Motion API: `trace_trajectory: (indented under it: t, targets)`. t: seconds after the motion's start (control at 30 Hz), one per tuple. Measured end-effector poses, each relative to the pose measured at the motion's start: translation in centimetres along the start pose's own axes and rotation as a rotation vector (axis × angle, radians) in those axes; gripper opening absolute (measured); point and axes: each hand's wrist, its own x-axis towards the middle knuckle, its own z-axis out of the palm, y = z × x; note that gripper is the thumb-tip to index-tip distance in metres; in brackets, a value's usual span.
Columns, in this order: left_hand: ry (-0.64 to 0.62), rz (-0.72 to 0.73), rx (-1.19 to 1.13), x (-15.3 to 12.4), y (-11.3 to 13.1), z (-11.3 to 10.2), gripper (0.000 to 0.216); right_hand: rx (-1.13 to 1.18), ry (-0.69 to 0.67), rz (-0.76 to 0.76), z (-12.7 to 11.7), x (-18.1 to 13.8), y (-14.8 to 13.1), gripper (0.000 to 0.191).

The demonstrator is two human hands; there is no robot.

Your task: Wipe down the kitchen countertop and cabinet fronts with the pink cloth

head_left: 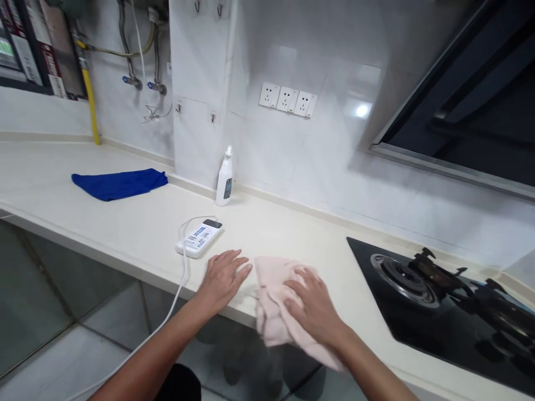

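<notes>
Head camera shows the right hand (314, 306) flat, fingers spread, pressing a pink cloth (273, 303) at the counter (125, 234) near edge. Left hand (223, 277) lies open, empty, just beside it. Cloth's lower end hangs off, partly hidden.

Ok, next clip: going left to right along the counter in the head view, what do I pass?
Blue cloth → white device with its cable → pink cloth under the right hand → black gas hob. The spray bottle and left hand overlap the device's span, so they are left out.
</notes>
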Motion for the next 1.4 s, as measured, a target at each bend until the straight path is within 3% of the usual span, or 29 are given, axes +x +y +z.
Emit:
trace_trajectory:
  t: [0.2, 0.27, 0.33, 0.5, 0.67, 0.77, 0.83, 0.93, 1.07, 1.23, 1.3, 1.4]
  targets:
    - [-0.054, 0.148, 0.071, -0.1, -0.5, -1.6, 0.035, -0.235, 0.061, 0.31, -1.2, -10.5, 12.3, 0.048]
    - [-0.029, 0.168, 0.109, -0.1, -1.0, -2.1, 0.033, -0.306, 0.081, 0.346, -1.1, -12.0, 14.3, 0.049]
    - [-0.002, 0.164, 0.154, -0.1, -1.4, -2.3, 0.034, -0.336, 0.085, 0.344, -0.8, -11.5, 14.8, 0.05]
    - [0.007, 0.199, 0.195, -0.4, -1.8, -1.6, 0.038, -0.34, 0.03, 0.386, -0.1, -3.9, 13.7, 0.053]
    - [0.183, 0.19, 0.121, -0.5, -2.0, -1.1, 0.032, -0.286, -0.1, 0.465, 0.4, 6.7, 13.0, 0.057]
    - [0.214, 0.141, 0.093, -0.5, -2.2, -1.1, 0.03, -0.229, -0.137, 0.453, 1.3, 12.2, 10.1, 0.059]
    - [0.212, 0.103, 0.086, -0.5, -2.4, -1.1, 0.03, -0.174, -0.135, 0.329, 2.1, 14.4, 6.5, 0.056]
    - [0.201, 0.066, 0.091, -0.6, -2.6, -1.0, 0.032, -0.064, -0.109, 0.042, 3.2, 14.9, 0.2, 0.054]
    - [0.177, 0.063, 0.099, -0.7, -2.8, -0.9, 0.035, 0.066, -0.085, -0.242, 3.2, 10.8, -5.0, 0.053]
    - [0.085, 0.118, 0.11, -0.8, -2.2, -1.4, 0.04, 0.198, -0.092, -0.478, 2.0, 5.8, -4.3, 0.046]
    - [0.05, 0.153, 0.114, -0.7, -1.8, -1.7, 0.041, 0.226, -0.107, -0.531, 2.1, 6.3, -3.3, 0.046]
    - [0.055, 0.182, 0.117, -0.4, -1.6, -2.0, 0.041, 0.22, -0.115, -0.524, 3.0, 10.4, -2.1, 0.045]
